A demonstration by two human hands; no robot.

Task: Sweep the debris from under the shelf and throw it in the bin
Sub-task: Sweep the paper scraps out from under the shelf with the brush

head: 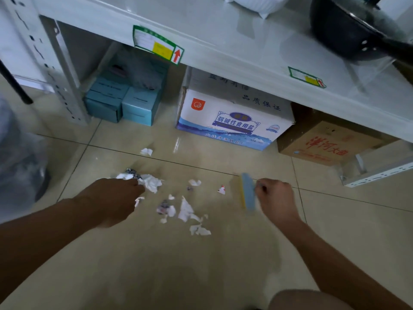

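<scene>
Several torn white paper scraps [186, 210] lie scattered on the beige tiled floor in front of the white shelf [223, 48]. A crumpled white wad [150, 182] lies at the fingertips of my left hand [116, 198], which reaches down over it; the grip itself is hidden by the hand. My right hand [277, 200] is shut on a small blue and yellow hand brush [247, 192], held just right of the scraps, blurred. One more scrap [146, 151] lies apart, nearer the shelf.
Under the shelf stand teal boxes [125, 101], a white and blue carton [232, 121] and a brown carton [328, 144]. A dark bin lined with a clear bag [20, 157] stands at the left. A black pan [353, 27] sits on the shelf. The shelf's metal post [64, 86] stands left.
</scene>
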